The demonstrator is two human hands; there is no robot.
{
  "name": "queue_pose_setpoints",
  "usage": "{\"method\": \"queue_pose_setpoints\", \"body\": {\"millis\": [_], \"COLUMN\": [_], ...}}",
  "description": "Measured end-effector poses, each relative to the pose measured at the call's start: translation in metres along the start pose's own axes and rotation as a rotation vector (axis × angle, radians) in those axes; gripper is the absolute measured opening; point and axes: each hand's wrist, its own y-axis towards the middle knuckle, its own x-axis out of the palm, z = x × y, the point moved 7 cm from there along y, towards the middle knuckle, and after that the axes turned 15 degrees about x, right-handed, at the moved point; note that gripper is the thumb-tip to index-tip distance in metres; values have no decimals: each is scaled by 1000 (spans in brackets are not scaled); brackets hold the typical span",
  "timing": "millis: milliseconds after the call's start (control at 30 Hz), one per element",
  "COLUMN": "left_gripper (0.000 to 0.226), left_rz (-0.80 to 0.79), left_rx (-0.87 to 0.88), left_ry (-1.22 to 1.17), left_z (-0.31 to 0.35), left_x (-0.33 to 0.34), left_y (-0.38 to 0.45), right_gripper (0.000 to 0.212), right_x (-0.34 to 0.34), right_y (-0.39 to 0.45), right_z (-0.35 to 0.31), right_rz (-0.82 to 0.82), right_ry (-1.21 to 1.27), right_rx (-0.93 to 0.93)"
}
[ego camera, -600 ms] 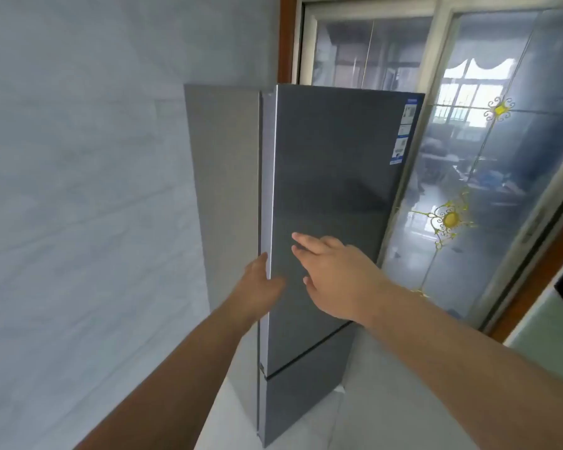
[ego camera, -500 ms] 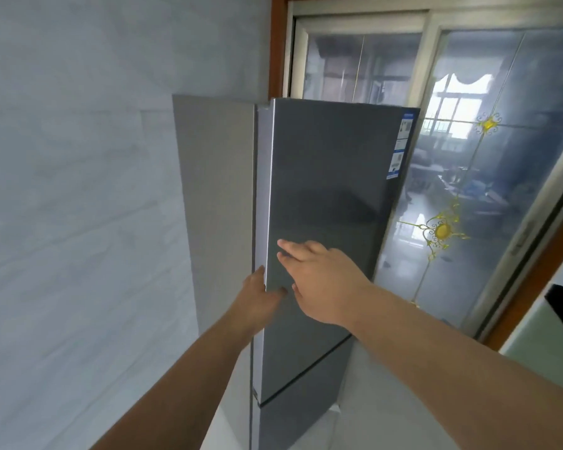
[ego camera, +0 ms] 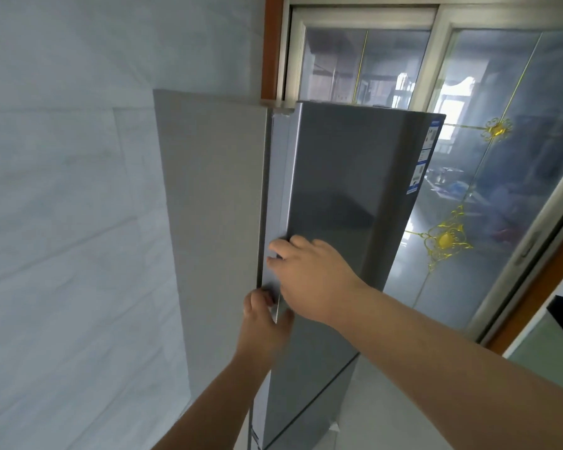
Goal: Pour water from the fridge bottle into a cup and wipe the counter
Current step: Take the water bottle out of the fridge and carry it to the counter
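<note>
Fridge [ego camera: 345, 228]: a tall grey fridge stands against the pale wall [ego camera: 62, 222], straight ahead of both hands; no bottle or cup is in view.
Door [ego camera: 338, 190]: the upper door's left edge stands a little way off the cabinet, with a narrow gap running down that side; the inside of the fridge is hidden.
Lower door [ego camera: 306, 401]: a dark seam parts it from the upper door; it looks closed.
Left hand [ego camera: 264, 319]: it reaches up from below and grips the left edge of the upper door, fingers curled into the gap and thumb on the front face.
Right hand [ego camera: 312, 277]: it sits just above the left hand, nearly touching it, palm toward the door front; its fingers [ego camera: 278, 246] bend over the same left edge and hold it.
Fridge side [ego camera: 208, 222]: a lighter grey panel to the left of the hands, next to the wall.
Stickers [ego camera: 423, 157]: a strip of blue and white labels runs down the door's upper right corner, well apart from the hands.
Glass door [ego camera: 485, 190]: a sliding glass panel with yellow ornaments stands behind and to the right of the fridge, in a brown frame [ego camera: 272, 43].
</note>
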Motion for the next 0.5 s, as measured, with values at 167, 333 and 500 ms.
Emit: {"method": "queue_pose_setpoints", "body": {"millis": [167,333,500], "left_gripper": [44,74,73], "left_rz": [50,8,-9], "left_rx": [-22,21,62], "left_ry": [-37,37,89], "left_z": [-11,-21,-22], "left_x": [-5,-7,-7], "left_y": [7,11,14], "right_gripper": [32,52,58], "right_x": [8,16,11], "right_y": [-7,-23,-32], "right_z": [0,6,23], "right_rz": [-15,43,123], "right_ry": [17,37,67], "right_rx": [22,38,85]}}
